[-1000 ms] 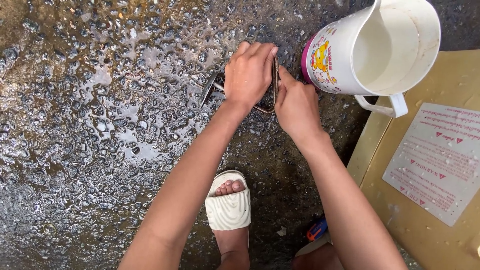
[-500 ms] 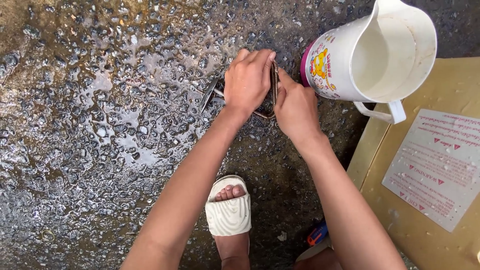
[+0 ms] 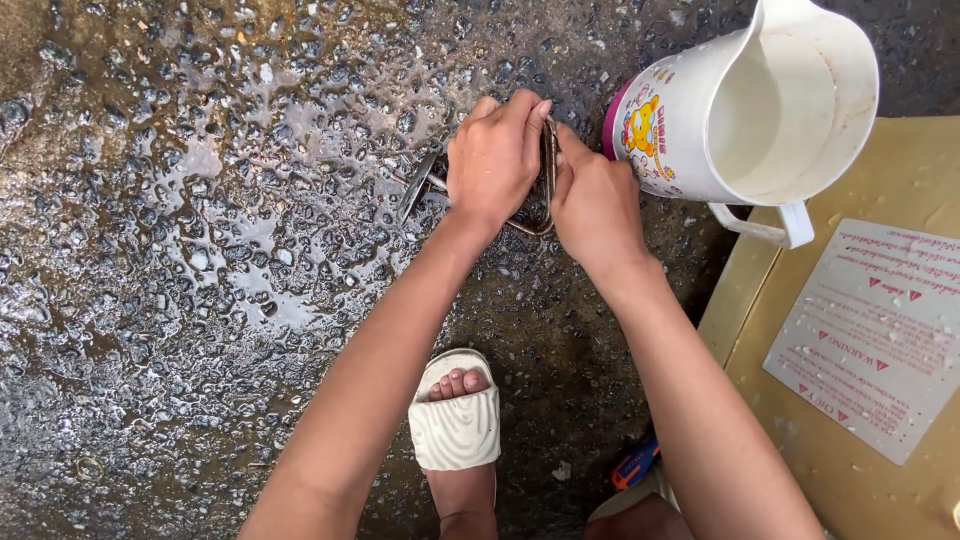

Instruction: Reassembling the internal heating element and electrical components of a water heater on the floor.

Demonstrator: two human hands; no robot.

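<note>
Both my hands meet over wet, pebbly ground. My left hand (image 3: 497, 155) is closed over a small metal piece with a thin curved rim (image 3: 530, 226); a shiny part of it (image 3: 417, 188) sticks out to the left. My right hand (image 3: 592, 200) pinches the same rim from the right, thumb and forefinger at its upper edge. Most of the metal piece is hidden under my fingers. A white plastic jug (image 3: 760, 110) with a cartoon print and a pink base stands just right of my right hand, empty inside.
Wet gravel ground (image 3: 200, 250) with puddles spreads left. A tan flat panel (image 3: 900, 200) with a white label (image 3: 875, 335) lies at right, under the jug's handle. My foot in a white slide sandal (image 3: 455, 425) is below. A small orange-and-blue object (image 3: 635, 462) lies near it.
My hands stay on the metal piece with only slight finger shifts. The view has drifted a little, so the jug sits slightly higher in frame.
</note>
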